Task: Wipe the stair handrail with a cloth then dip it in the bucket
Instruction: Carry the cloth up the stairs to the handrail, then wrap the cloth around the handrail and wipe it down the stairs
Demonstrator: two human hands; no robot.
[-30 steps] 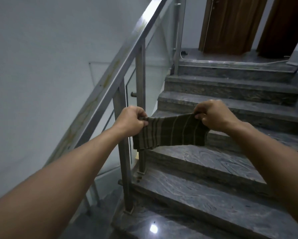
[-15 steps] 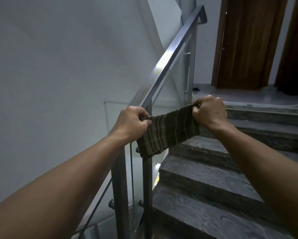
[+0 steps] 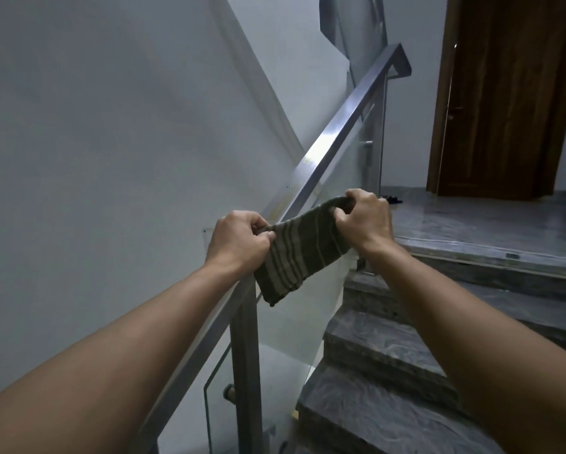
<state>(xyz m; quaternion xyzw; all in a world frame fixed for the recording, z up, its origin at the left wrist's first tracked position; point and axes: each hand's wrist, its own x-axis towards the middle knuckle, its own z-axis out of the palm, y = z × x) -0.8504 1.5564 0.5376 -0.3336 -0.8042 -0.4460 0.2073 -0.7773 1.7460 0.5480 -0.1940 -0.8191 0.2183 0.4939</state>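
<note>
handrail (image 3: 337,132) runs bare uphill; glass panel (image 3: 308,309) blocks beneath it

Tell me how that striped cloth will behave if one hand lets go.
The striped cloth is probably floppy: its free corner already droops below the left hand. It looks light, pinched easily by the right hand. Released, it would likely dangle beside the handrail.

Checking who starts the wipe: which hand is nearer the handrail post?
Left. The left hand is just above the post; the right hand is farther up-right.
</note>
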